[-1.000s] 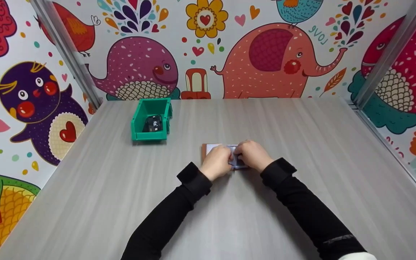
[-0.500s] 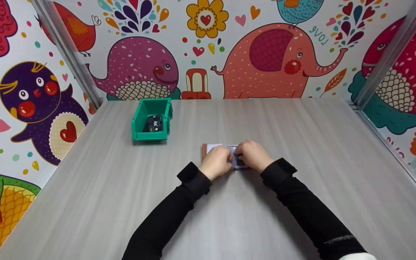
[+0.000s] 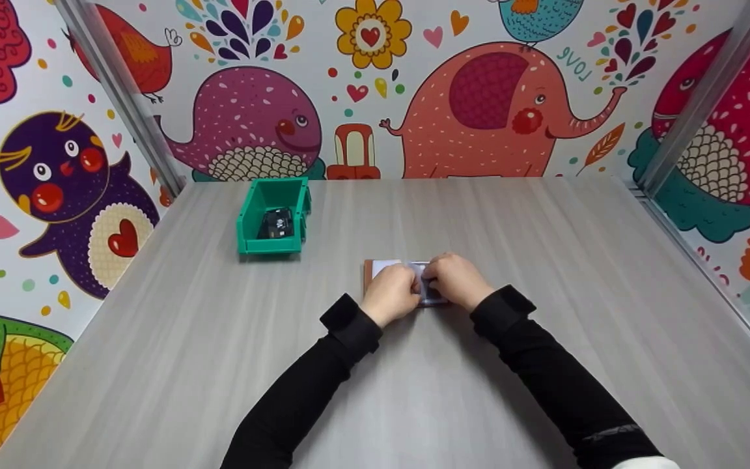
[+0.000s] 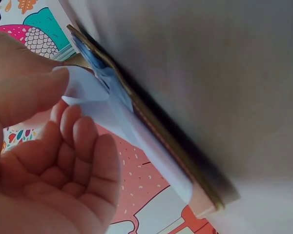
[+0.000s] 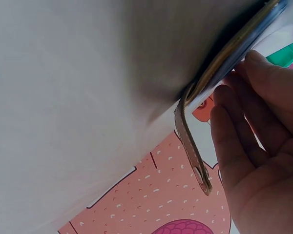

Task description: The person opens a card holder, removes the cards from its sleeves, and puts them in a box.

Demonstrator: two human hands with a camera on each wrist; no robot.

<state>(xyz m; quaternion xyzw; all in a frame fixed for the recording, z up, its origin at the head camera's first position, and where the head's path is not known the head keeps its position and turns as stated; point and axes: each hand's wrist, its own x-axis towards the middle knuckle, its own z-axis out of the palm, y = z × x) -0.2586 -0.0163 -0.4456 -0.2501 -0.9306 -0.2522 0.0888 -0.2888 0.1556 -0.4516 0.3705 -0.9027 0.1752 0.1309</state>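
Observation:
A brown card holder (image 3: 368,277) with clear plastic sleeves lies opened out on the table. My left hand (image 3: 391,294) pinches a translucent sleeve (image 4: 90,90) between thumb and forefinger, lifting it off the pages beneath; its other fingers curl loosely. Over the right half of the holder, my right hand (image 3: 458,281) has thumb and forefinger together at the sleeves, where they appear to pinch an edge. A dark patch shows under the plastic there. In the right wrist view, a narrow strap (image 5: 190,141) with a snap sticks out from the cover. The fingertips hide much of the contact.
A green bin (image 3: 269,246) stands on the table at the back left, with dark cards (image 3: 279,223) inside. Panels printed with cartoon animals, joined by metal posts (image 3: 129,98), wall the table (image 3: 186,326) at the back and sides.

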